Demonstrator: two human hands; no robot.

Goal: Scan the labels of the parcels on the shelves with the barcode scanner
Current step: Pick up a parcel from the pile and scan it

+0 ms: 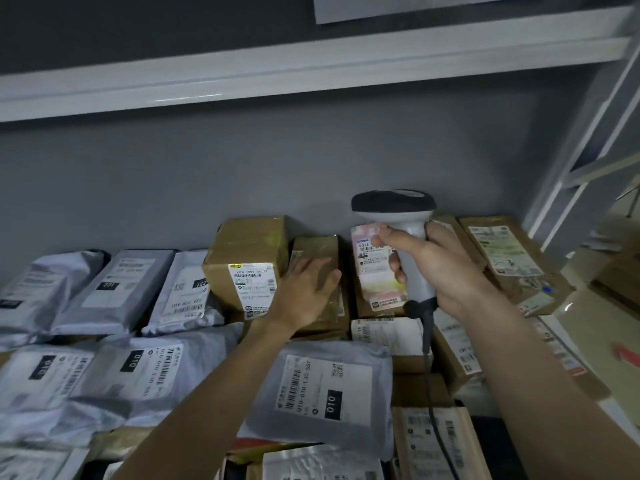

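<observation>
Grey wall (pixel 242 174) stands behind a white metal shelf (pixel 311 60), and below it a lower shelf is packed with parcels. Grey plastic mailer bags with white labels (pixel 322 393) lie at the left and front; brown cardboard boxes (pixel 242 251) stand at the back. The right hand (pixel 433 268) has its fingers wrapped around the handle of the grey-and-black barcode scanner (pixel 401 220), upright before a box with a pink label (pixel 375 275). The left hand (pixel 304 289) rests with straight, spread fingers on a taped brown box (pixel 318 244).

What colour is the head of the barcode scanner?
Black, above a light grey handle; the head view shows the barcode scanner best.
</observation>
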